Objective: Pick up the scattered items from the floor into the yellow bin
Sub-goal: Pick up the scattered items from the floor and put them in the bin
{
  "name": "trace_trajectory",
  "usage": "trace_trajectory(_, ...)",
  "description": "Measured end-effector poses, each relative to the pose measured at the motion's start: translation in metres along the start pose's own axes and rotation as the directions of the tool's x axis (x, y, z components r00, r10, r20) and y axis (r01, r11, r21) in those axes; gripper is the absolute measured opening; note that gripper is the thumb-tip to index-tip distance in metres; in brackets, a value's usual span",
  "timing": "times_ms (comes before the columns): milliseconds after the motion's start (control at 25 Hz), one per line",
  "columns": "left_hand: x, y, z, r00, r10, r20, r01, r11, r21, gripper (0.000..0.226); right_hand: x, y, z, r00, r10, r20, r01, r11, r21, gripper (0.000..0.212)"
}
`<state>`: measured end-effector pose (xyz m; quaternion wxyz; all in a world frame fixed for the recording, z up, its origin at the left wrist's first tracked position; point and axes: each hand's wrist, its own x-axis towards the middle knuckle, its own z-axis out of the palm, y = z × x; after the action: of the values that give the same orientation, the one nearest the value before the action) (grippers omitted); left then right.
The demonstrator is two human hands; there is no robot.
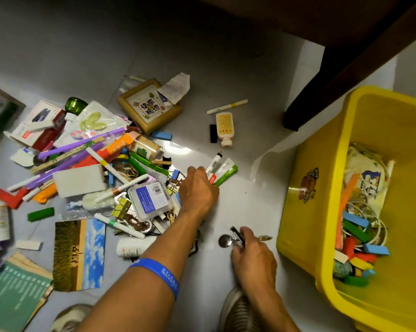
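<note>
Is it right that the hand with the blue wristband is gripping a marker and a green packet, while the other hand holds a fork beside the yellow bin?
Nearly. In the head view the right hand holds a spoon, not a fork, beside the yellow bin. The left hand, with the blue wristband, does grip the marker and green packet.

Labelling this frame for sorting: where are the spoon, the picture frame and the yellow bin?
spoon [224,241], head view, on its bowl.
picture frame [130,93], head view, on its wooden edge.
yellow bin [298,212], head view, on its outer wall.
</note>
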<state>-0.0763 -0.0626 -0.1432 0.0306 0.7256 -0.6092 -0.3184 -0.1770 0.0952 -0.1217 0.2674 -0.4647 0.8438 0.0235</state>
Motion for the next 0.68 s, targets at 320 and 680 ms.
trace_trajectory(320,-0.020,-0.017,-0.002,0.998,0.044,0.053,-0.041,0.998,-0.053,0.030,0.003,0.000,0.001,0.976,-0.198,0.088,0.212,0.956,-0.203,0.015)
trace_trajectory(680,-0.062,-0.038,-0.045,0.914,-0.300,0.273,0.385,0.429,-0.817,0.027,-0.012,-0.027,-0.040,0.987,-0.109,0.122,0.002,0.756,0.655,0.029)
